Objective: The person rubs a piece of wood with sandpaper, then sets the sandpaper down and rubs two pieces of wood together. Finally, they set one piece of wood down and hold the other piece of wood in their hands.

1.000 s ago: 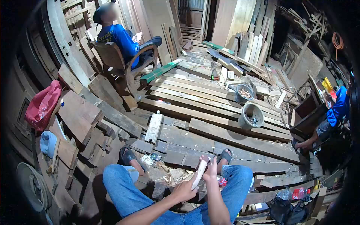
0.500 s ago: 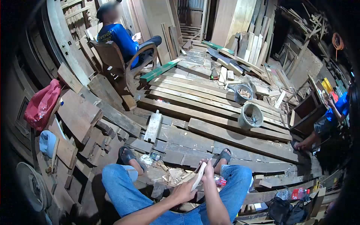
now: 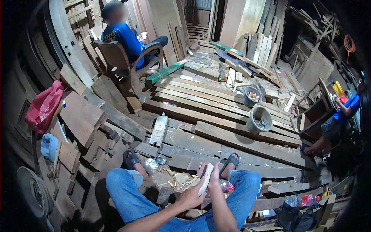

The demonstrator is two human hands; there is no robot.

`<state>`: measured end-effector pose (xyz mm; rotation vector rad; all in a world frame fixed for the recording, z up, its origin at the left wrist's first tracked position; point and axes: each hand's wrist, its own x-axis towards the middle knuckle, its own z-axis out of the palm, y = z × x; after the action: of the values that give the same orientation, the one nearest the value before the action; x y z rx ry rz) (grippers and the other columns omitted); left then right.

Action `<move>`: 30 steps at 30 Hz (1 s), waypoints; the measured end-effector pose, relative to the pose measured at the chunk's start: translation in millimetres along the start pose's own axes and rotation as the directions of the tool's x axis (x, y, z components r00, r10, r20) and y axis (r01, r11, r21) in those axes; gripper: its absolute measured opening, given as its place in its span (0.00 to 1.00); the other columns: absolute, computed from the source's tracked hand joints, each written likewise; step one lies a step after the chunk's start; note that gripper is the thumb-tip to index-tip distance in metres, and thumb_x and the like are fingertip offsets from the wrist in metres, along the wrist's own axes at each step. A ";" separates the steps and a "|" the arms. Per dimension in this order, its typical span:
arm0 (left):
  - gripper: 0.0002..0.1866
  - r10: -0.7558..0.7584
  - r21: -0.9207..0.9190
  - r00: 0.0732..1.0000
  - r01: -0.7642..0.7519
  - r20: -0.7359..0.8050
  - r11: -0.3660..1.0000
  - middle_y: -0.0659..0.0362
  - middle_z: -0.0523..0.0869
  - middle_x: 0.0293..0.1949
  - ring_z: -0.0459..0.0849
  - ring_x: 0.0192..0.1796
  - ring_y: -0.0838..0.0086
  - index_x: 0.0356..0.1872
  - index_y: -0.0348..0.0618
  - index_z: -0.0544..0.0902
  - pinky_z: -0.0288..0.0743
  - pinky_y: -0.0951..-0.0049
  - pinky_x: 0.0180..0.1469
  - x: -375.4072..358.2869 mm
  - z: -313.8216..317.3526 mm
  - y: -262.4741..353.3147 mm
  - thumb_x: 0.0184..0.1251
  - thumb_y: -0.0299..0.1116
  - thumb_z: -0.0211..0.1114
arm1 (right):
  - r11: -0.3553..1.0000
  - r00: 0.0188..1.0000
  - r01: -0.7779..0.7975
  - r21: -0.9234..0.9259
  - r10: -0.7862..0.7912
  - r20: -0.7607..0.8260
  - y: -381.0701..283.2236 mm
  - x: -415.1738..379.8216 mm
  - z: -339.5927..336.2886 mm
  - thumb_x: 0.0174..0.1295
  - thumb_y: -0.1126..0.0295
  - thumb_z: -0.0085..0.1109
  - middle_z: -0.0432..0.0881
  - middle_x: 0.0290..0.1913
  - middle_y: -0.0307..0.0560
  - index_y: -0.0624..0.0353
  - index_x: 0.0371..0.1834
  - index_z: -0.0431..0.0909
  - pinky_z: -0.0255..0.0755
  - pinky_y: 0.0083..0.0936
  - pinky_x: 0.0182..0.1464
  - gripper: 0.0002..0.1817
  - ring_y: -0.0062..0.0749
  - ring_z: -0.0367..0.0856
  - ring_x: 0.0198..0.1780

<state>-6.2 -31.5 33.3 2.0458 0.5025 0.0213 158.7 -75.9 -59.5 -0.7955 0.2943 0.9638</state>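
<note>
Between my knees a pale, narrow piece of wood (image 3: 206, 178) stands tilted, its upper end leaning away from me. My left hand (image 3: 192, 197) is closed around its lower end. Against its upper part is my right hand (image 3: 214, 181), with the thumb side upright on the right and fingertips showing past the far left side. A flat reddish-brown piece (image 3: 203, 169), perhaps sandpaper, lies along the wood's left face under those fingertips. The wood hides most of the right fingers. Wood scraps (image 3: 181, 181) lie on the floor just beyond my hands.
Long beams (image 3: 232, 133) cross the floor ahead. Two buckets (image 3: 259, 120) (image 3: 252, 96) stand on them. A person in blue sits in a chair (image 3: 116, 58) at back left; another person (image 3: 346, 108) is at right. Bottles (image 3: 307, 200) and a black bag (image 3: 289, 216) lie at lower right.
My right hand has shifted along the wood and its fingers have opened out somewhat, so the reddish-brown piece now shows. The wood has tilted slightly. My left hand keeps its hold.
</note>
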 end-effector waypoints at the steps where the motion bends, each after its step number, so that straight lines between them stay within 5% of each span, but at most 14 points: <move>1: 0.43 0.030 -0.004 0.999 -0.030 -0.013 1.000 0.29 0.87 0.37 0.87 0.43 0.34 0.81 0.45 0.59 0.81 0.41 0.49 -1.3 3.7 -3.0 0.65 0.37 0.67 | 0.999 1.000 -0.024 0.027 0.025 -0.006 -2.0 -1.8 1.1 0.75 0.27 0.33 0.85 0.47 0.50 0.58 0.62 0.76 0.83 0.35 0.45 0.43 0.35 0.85 0.44; 2: 0.44 0.091 -0.001 0.995 -0.091 -0.041 0.996 0.30 0.87 0.39 0.88 0.45 0.35 0.80 0.39 0.59 0.82 0.45 0.50 -2.3 6.6 -6.5 0.64 0.36 0.67 | 0.999 0.999 -0.030 -0.014 0.030 -0.029 -3.7 -2.1 0.9 0.74 0.28 0.34 0.86 0.46 0.50 0.58 0.62 0.76 0.83 0.34 0.44 0.42 0.34 0.85 0.43; 7: 0.45 -0.055 0.045 0.995 0.051 0.088 0.998 0.28 0.86 0.38 0.88 0.43 0.34 0.81 0.43 0.57 0.82 0.44 0.50 -2.9 -3.4 2.5 0.64 0.37 0.67 | 0.981 0.996 -0.023 -0.195 0.004 -0.094 -1.0 9.1 -15.4 0.74 0.30 0.42 0.86 0.38 0.46 0.58 0.59 0.77 0.81 0.28 0.38 0.38 0.29 0.85 0.36; 8: 0.45 -0.044 0.042 0.995 0.041 0.085 0.998 0.28 0.86 0.38 0.88 0.43 0.34 0.81 0.43 0.57 0.82 0.43 0.50 -3.2 -3.3 2.0 0.64 0.37 0.67 | 0.965 0.973 0.057 -0.255 -0.110 -0.201 0.6 0.6 -3.0 0.73 0.29 0.43 0.84 0.30 0.39 0.61 0.48 0.84 0.77 0.25 0.30 0.41 0.26 0.80 0.28; 17: 0.44 -0.159 0.039 0.974 0.155 0.160 0.987 0.29 0.84 0.55 0.85 0.56 0.38 0.80 0.41 0.60 0.79 0.49 0.59 -4.4 -12.2 11.7 0.64 0.37 0.68 | 0.955 0.920 0.145 -0.259 -0.226 -0.319 -0.3 -4.3 2.7 0.77 0.40 0.52 0.86 0.32 0.49 0.61 0.43 0.79 0.79 0.29 0.26 0.29 0.32 0.84 0.27; 21: 0.44 -0.055 -0.031 0.996 0.058 0.074 0.998 0.29 0.83 0.56 0.85 0.57 0.39 0.80 0.37 0.60 0.79 0.50 0.60 -7.0 0.8 -1.1 0.63 0.34 0.68 | 0.933 0.877 0.167 -0.317 -0.288 -0.385 5.7 -3.7 -4.4 0.75 0.43 0.57 0.84 0.27 0.48 0.60 0.38 0.78 0.76 0.29 0.20 0.27 0.33 0.82 0.22; 26: 0.43 -0.040 -0.127 0.993 0.054 0.114 0.990 0.33 0.86 0.54 0.88 0.55 0.44 0.80 0.41 0.62 0.80 0.54 0.57 -2.2 -17.1 8.8 0.63 0.35 0.70 | 0.977 0.988 0.032 -0.210 -0.062 -0.140 3.8 1.4 -12.3 0.71 0.25 0.41 0.83 0.34 0.36 0.63 0.54 0.82 0.76 0.21 0.32 0.45 0.25 0.80 0.29; 28: 0.43 0.029 -0.193 0.998 -0.017 0.056 0.981 0.35 0.87 0.48 0.89 0.48 0.43 0.81 0.53 0.62 0.81 0.51 0.53 -1.8 -15.5 3.1 0.64 0.35 0.68 | 0.989 0.999 0.038 -0.145 -0.042 -0.023 0.3 0.6 -8.1 0.70 0.25 0.40 0.83 0.34 0.36 0.61 0.54 0.82 0.76 0.21 0.31 0.45 0.24 0.80 0.29; 30: 0.43 0.027 -0.184 0.997 -0.012 0.076 0.983 0.35 0.87 0.48 0.88 0.48 0.42 0.81 0.53 0.61 0.81 0.51 0.53 -1.6 -11.7 -2.4 0.64 0.35 0.68 | 0.993 0.999 0.035 -0.115 -0.034 0.013 -3.0 2.0 -7.6 0.71 0.25 0.38 0.82 0.32 0.37 0.61 0.51 0.83 0.76 0.22 0.30 0.44 0.24 0.80 0.28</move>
<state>-11.0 -21.3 37.5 1.8636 0.4162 -0.0002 163.1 -81.1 -64.4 -0.8980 0.2161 0.9591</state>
